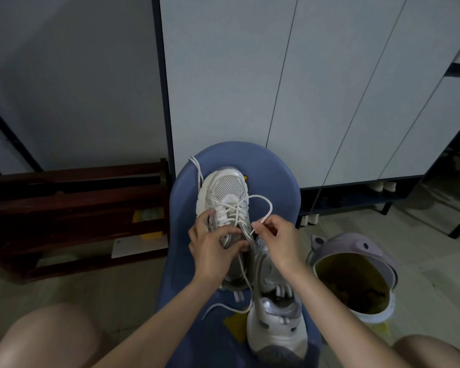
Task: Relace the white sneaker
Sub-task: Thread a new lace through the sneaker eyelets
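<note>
A white mesh sneaker (pixel 227 191) lies toe-away on a blue plastic chair seat (pixel 274 179). Its white lace (pixel 267 205) crosses the lower eyelets and loops out to the right; another length trails past the toe and one runs down the seat. My left hand (pixel 211 248) grips the sneaker's side at the eyelets, fingers curled over the tongue area. My right hand (pixel 275 239) pinches the lace end just right of the eyelets. A second white sneaker (pixel 275 322) lies nearer me, heel toward the first.
A lilac bin (pixel 356 277) with a yellow-green liner stands on the floor to the right. A dark wooden rack (pixel 72 216) sits to the left. White cabinet doors (pixel 316 88) rise behind the chair. My bare knees frame the bottom corners.
</note>
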